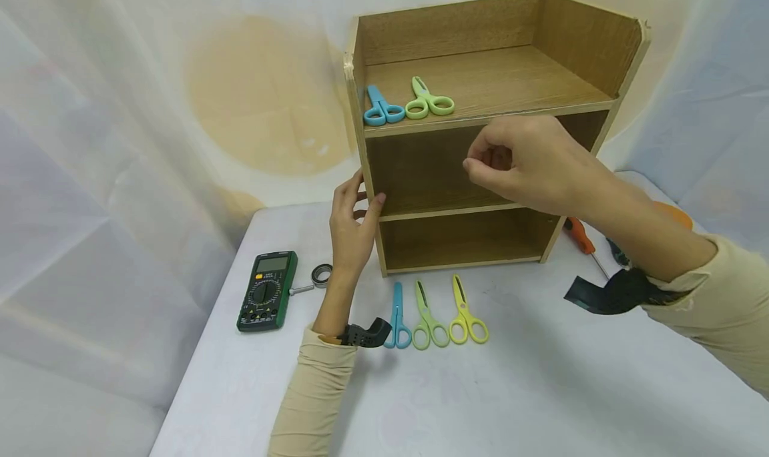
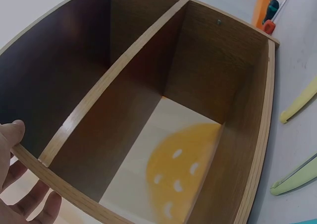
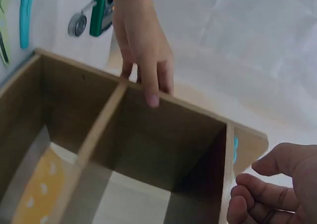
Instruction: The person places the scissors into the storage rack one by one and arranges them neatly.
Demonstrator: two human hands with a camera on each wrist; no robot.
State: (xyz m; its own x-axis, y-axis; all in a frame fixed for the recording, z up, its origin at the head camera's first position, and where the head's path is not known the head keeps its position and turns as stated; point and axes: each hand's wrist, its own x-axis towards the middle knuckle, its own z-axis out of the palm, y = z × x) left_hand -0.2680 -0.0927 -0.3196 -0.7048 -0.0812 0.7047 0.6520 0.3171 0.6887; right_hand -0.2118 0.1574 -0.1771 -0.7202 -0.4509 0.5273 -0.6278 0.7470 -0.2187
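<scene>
The right hand [image 1: 531, 160], nearest the head camera, hangs before the right part of the wooden shelf [image 1: 498, 77], towards three o'clock from its middle. Its fingers are loosely curled, the thumb just short of the forefinger, with nothing between them. The shelf stands upright on the white table [image 1: 541, 390].

At eight o'clock on the shelf, the left hand [image 1: 351, 230] grips the side panel, thumb on the front edge and fingers a little spread along the outer face; both wrist views show this.

At ten o'clock, on the top board, lie the upper blue scissors [image 1: 382, 107] and, beside them, the upper green scissors [image 1: 422, 94]. At six o'clock, on the table in front, a row runs left to right: lower blue scissors [image 1: 398, 303], lower green scissors [image 1: 426, 317] and yellow scissors [image 1: 462, 307], blades towards the shelf.

Further out at eight o'clock is a multimeter [image 1: 267, 290], near a metal ring [image 1: 315, 274]. At four o'clock an orange-handled screwdriver [image 1: 579, 235] lies near an orange object [image 1: 675, 213], probably a tape roll, though the forearm hides much of it.
</scene>
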